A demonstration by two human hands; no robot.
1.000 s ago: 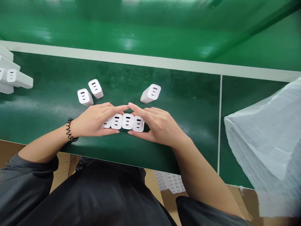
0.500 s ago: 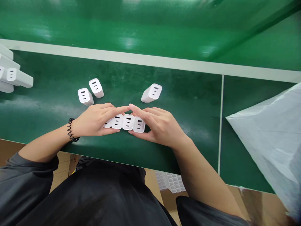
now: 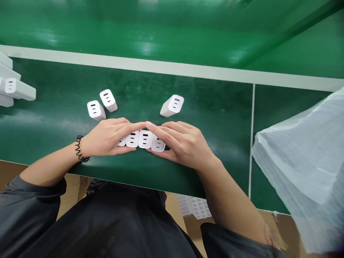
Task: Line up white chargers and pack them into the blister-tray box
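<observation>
Several white charger blocks (image 3: 145, 139) stand side by side in a short row, their port faces up. My left hand (image 3: 109, 138) grips the row's left end, thumb on the near side and fingers over the far side, partly hiding a block. Around the right end, my right hand (image 3: 182, 143) is closed in the same way. Both index fingertips meet above the row. Behind my left hand stand two more chargers (image 3: 96, 109), close together. Another charger (image 3: 172, 105) stands tilted in view beyond my right hand.
White charger blocks (image 3: 24, 89) lie piled at the left edge of the green table (image 3: 215, 104). A translucent plastic sheet (image 3: 301, 147) hangs over the table at the right. Below the front edge are cardboard and a clear blister tray (image 3: 200, 208).
The plastic sheet at the right has shifted and hangs differently, its lower part moved left. Both hands keep their grip on the row, with my right index finger slightly lower.
</observation>
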